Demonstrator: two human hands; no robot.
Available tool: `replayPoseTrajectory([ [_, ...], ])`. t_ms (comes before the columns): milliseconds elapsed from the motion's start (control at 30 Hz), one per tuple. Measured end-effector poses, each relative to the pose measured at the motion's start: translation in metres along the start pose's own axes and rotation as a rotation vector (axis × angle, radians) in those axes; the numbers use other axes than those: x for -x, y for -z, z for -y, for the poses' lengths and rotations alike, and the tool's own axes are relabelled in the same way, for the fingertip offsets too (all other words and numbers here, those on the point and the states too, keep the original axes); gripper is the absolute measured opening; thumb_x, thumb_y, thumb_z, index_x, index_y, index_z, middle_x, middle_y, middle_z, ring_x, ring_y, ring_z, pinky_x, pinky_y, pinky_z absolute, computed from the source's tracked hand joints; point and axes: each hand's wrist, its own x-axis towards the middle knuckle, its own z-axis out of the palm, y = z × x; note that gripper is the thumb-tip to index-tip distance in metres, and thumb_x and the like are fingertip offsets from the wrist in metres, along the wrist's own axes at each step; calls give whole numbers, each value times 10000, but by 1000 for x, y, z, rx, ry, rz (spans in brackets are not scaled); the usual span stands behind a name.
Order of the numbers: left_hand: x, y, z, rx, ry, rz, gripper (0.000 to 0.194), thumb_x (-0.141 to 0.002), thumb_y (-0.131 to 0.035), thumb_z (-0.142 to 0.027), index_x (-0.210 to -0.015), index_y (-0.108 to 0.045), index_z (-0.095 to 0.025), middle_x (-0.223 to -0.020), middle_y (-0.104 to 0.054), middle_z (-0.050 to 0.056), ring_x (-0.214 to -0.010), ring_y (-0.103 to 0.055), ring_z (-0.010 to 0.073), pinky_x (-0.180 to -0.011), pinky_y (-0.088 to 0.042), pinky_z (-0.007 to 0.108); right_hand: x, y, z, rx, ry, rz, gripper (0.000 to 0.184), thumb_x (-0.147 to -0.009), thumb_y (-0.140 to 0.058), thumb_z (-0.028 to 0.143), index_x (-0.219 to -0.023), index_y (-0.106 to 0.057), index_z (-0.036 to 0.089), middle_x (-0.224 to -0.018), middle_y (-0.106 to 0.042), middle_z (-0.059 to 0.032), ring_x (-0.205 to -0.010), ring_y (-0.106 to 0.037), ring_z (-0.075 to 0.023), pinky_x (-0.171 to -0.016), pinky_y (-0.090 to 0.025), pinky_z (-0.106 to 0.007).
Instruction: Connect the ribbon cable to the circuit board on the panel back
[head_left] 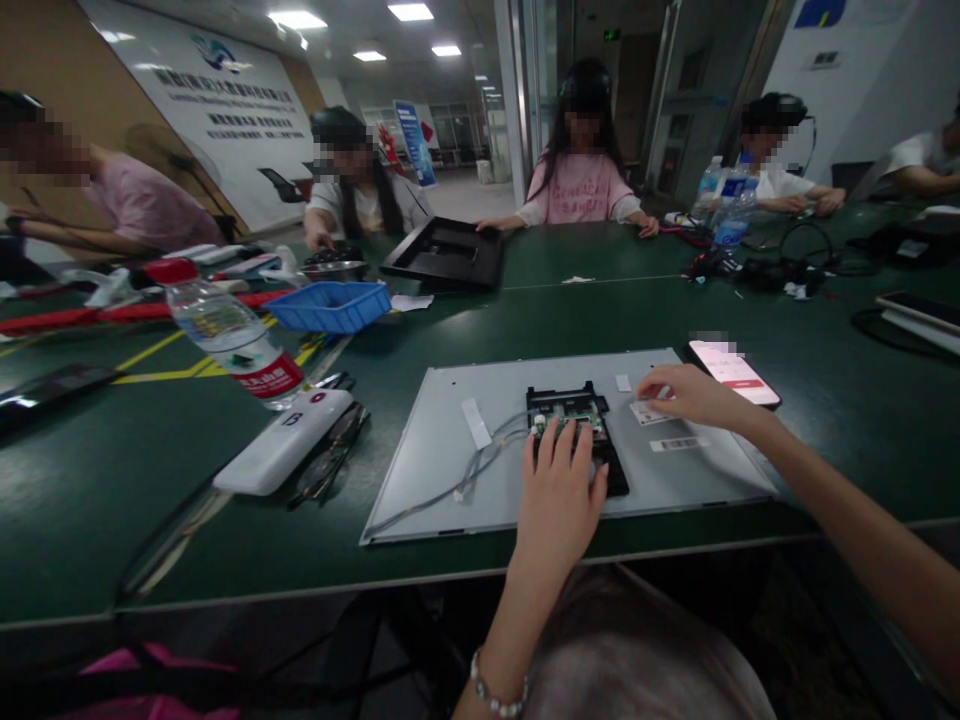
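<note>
Resting unclenched on a black frame (616, 470), left fingers (553, 447) partly hide its seated, uncovered circuit board (598, 425); right fingers (654, 379) curl over a label (645, 413), grip unclear.

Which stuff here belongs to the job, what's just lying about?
Likely in the job: black frame, under the left hand; flat panel, beneath the right hand; grey cable.
Apparently lying about: red-capped bottle; white device; glasses; blue tray; lit phone.
</note>
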Motion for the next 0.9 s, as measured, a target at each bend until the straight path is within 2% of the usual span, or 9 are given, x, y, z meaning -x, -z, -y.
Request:
replayPoseTrajectory([
  [167,0,1,0,2,3,8,449,-965,-359,-356,-1378,-408,-188,-1409,-468,75,-1371,-315,269,-1126,-255,521,-3,2,-4,11,-6,-33,194,-806,-583,294,-948,-682,205,-940,-684,-51,-840,-641,-197,-764,-494,-333],
  [267,0,0,0,-3,0,2,447,-966,-359,-357,-1375,-411,-185,-1408,-470,76,-1374,-311,267,-1128,-252,520,-11,5,-3,48,44,-57,241,-810,-591,321,-1003,-681,206,-991,-689,-59,-901,-634,-213,-801,-485,-349],
  [367,0,-1,0,-16,-4,-10,442,-965,-362,-354,-1371,-417,-186,-1406,-472,82,-1371,-320,268,-1125,-260,520,-22,5,-1,120,111,-24,245,-822,-590,314,-1024,-679,208,-1022,-690,-65,-948,-628,-225,-846,-470,-366],
  [467,0,-1,1,-24,-10,-13,443,-962,-369,-350,-1371,-416,-187,-1409,-469,85,-1366,-330,269,-1123,-265,520,-31,1,0,207,129,2,202,-844,-569,295,-977,-691,203,-1009,-697,-72,-953,-632,-234,-842,-469,-365],
  [633,0,-1,1,-22,-12,-16,439,-959,-379,-351,-1364,-425,-189,-1402,-476,86,-1358,-343,270,-1120,-271,520,-39,-3,3,309,109,-37,200,-877,-517,240,-900,-711,196,-961,-714,-70,-919,-646,-231,-799,-475,-337],
  [800,-1,-2,1,-12,-10,-24,435,-960,-375,-344,-1361,-431,-185,-1395,-481,89,-1356,-345,275,-1121,-263,524,-50,0,20,291,115,-129,219,-900,-500,250,-961,-703,192,-988,-713,-63,-914,-648,-210,-800,-469,-313],
  [900,-1,-2,1,-8,-8,-21,438,-958,-378,-342,-1363,-428,-182,-1394,-482,90,-1356,-344,276,-1122,-261,524,-60,-6,38,282,166,-161,224,-912,-490,248,-989,-692,187,-1021,-708,-67,-944,-638,-206,-813,-460,-307],
])
